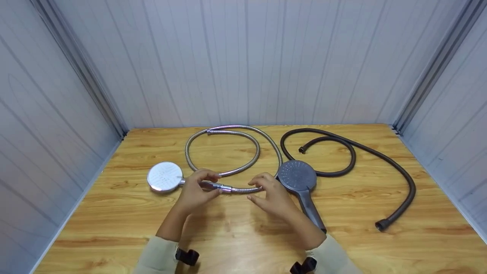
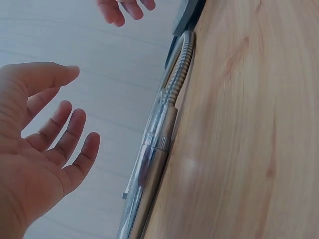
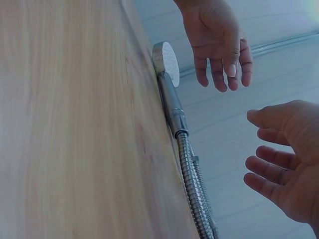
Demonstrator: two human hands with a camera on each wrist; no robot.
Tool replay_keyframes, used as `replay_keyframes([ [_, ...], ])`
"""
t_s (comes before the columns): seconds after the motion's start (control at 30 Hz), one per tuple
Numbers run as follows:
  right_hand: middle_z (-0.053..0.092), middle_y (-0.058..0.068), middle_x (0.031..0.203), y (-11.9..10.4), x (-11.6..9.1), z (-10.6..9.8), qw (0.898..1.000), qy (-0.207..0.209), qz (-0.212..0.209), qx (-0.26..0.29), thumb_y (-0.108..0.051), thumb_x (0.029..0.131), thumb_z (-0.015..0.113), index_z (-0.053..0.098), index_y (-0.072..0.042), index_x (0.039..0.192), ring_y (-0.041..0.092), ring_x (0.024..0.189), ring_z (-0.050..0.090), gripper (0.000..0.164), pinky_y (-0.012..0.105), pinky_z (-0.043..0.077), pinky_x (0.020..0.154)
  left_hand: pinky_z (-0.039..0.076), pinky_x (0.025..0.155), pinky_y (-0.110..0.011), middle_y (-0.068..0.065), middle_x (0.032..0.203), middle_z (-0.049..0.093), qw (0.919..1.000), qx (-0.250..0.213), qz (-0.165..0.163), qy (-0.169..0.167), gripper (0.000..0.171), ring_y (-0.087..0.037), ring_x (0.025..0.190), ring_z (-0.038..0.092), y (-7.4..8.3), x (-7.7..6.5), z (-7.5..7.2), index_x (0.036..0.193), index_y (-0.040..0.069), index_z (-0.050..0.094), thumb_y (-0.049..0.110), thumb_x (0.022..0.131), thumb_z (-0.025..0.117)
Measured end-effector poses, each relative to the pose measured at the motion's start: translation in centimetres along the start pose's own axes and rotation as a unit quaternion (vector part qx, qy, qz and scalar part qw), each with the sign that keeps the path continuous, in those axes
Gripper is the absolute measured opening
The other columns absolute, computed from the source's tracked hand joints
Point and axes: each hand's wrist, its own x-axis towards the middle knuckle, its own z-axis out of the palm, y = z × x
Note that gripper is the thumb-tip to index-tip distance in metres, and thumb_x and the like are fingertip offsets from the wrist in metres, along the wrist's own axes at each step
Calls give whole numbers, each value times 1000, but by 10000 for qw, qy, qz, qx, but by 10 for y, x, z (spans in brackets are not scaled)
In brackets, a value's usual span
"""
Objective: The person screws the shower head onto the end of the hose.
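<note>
A chrome handheld shower head [image 1: 164,176] lies face up on the wooden table at the left. Its handle [image 2: 148,184] joins a ribbed metal shower hose [image 3: 189,172] through a shiny connector [image 1: 225,188]. My left hand [image 1: 196,193] hovers over the handle, fingers loosely bent, with a gap to it in the left wrist view. Above the hose beside the connector, my right hand [image 1: 273,196] is also raised, its fingers spread and holding nothing. Both wrist views show the two palms apart from the shower head and hose.
Right of my right hand lies a dark grey shower head [image 1: 297,176], handle toward me. A separate black hose [image 1: 397,167] curls behind it, one end [image 1: 381,225] pointing toward the front right. Pale panel walls [image 1: 243,64] enclose the table [image 1: 236,239] at the back and sides.
</note>
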Motion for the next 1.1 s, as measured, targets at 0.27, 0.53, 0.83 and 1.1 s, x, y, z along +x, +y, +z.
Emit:
replay_keyframes([
  [0.27, 61, 5, 110, -3, -6, -10, 9999, -8, -27, 100, -16, 84, 78, 68, -6, 108, 21, 91, 63, 28, 35, 53, 77, 52, 85, -46, -22, 100, 62, 9982, -560, -179, -103, 31, -49, 98, 57, -8, 1, 4, 104, -4, 65, -6, 76, 78],
  [0.53, 61, 4, 111, -7, -11, -21, 9998, 11, -37, 198, -14, 84, 78, 68, -7, 108, 21, 92, 64, 27, 32, 53, 77, 49, 88, -52, -15, 101, 62, 9977, -630, -99, -222, 33, -44, 99, 58, -3, -1, 8, 105, -10, 61, -7, 76, 78],
  [0.83, 61, 3, 109, 1, -18, -31, 9982, 268, -405, 358, -9, 82, 78, 68, -7, 105, 25, 91, 63, 25, 34, 54, 75, 52, 83, -43, -18, 99, 64, 9972, -724, 174, -33, 33, -23, 95, 62, 3, -4, 15, 104, -4, 64, -6, 75, 80],
  [1.1, 62, 3, 111, 10, -26, -43, 9978, 340, -507, 277, -5, 79, 80, 70, -12, 105, 22, 93, 62, 28, 36, 54, 74, 52, 82, -47, -22, 102, 61, 9959, -777, 425, -193, 35, -32, 97, 60, 5, -7, 18, 107, -8, 63, -8, 75, 78],
])
